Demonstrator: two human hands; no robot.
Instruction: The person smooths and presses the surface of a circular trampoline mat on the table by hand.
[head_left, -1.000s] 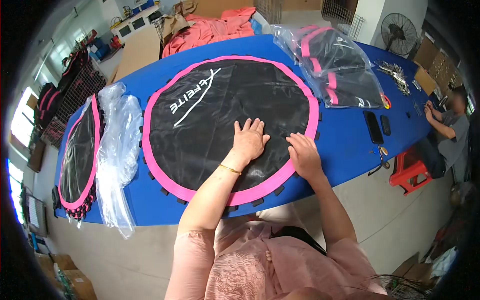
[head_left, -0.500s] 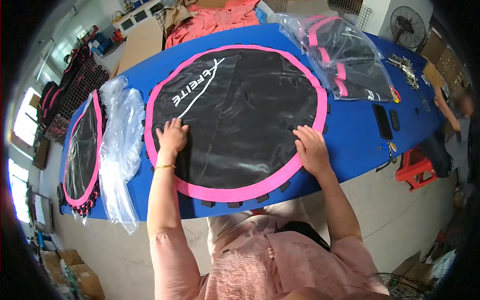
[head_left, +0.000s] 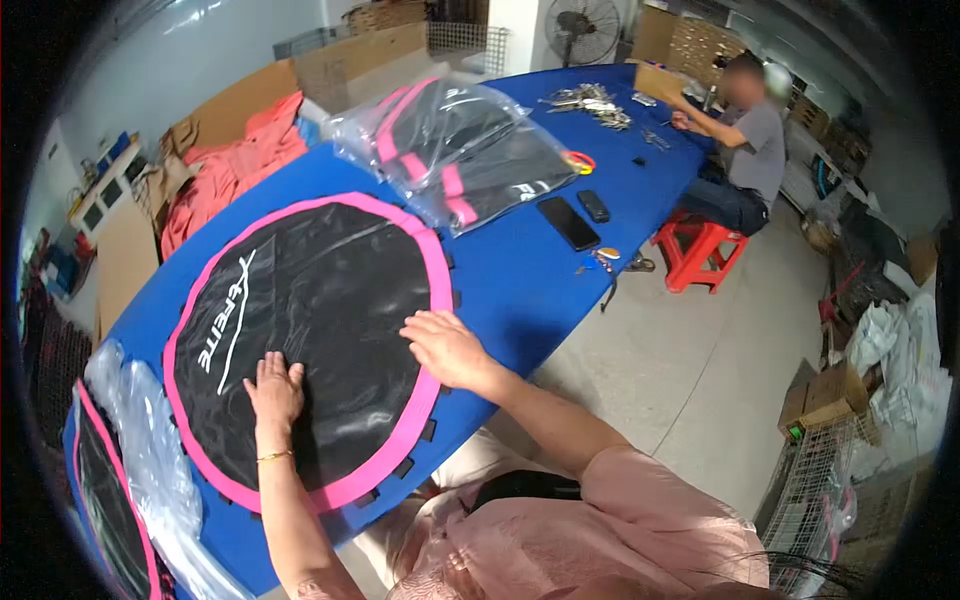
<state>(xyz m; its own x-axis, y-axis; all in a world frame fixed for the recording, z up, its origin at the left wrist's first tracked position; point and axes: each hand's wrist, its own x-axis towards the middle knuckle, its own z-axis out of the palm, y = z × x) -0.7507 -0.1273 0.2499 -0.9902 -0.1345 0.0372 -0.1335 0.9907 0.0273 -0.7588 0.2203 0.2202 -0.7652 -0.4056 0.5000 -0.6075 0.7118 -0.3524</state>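
A round black trampoline mat [head_left: 320,300] with a pink border and white lettering lies flat on the blue table [head_left: 520,275]. My left hand [head_left: 274,390] rests palm down on the black fabric near the mat's front left. My right hand [head_left: 445,347] lies flat across the pink border at the mat's right edge. Both hands hold nothing, their fingers spread on the mat.
Clear plastic bags [head_left: 150,460] and another pink-edged mat [head_left: 105,500] lie at the left. Bagged folded mats [head_left: 460,140], two phones [head_left: 570,222] and metal parts [head_left: 590,100] sit further along the table. A seated person [head_left: 745,150] works at the far end by a red stool [head_left: 700,250].
The view has swung to the right. My left hand slid from the mat's middle out to its left part and now lies nearer the front; my right hand stays on the right border.
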